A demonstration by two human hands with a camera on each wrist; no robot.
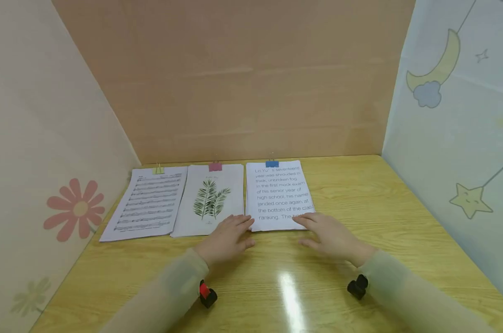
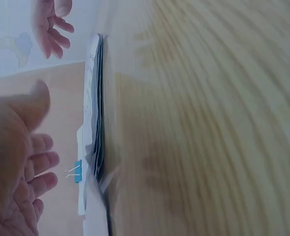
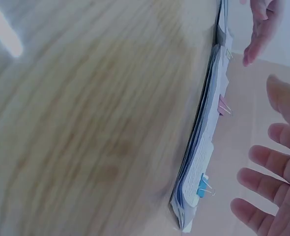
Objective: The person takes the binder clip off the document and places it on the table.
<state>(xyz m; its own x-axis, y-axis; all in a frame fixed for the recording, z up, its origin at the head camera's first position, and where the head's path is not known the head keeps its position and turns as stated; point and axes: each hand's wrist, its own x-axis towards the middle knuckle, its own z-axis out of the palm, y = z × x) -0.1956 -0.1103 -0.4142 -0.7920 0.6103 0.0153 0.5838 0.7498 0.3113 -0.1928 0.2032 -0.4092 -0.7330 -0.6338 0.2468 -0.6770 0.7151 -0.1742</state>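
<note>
A stack of white sheets with large printed text lies on the table, a blue binder clip on its top edge. My left hand hovers at its lower left corner, fingers loosely extended. On the other side my right hand is held over the lower right corner, fingers spread and overlapping the last printed line in the head view. Both palms look bare in the wrist views, with the blue clip beyond the left fingers. The stack's layered edge shows in the right wrist view.
Left of the text stack lies a leaf-print stack with a pink binder clip. Further left is a sheet-music stack with a yellow-green clip. A brown back wall and patterned side walls border the wooden table.
</note>
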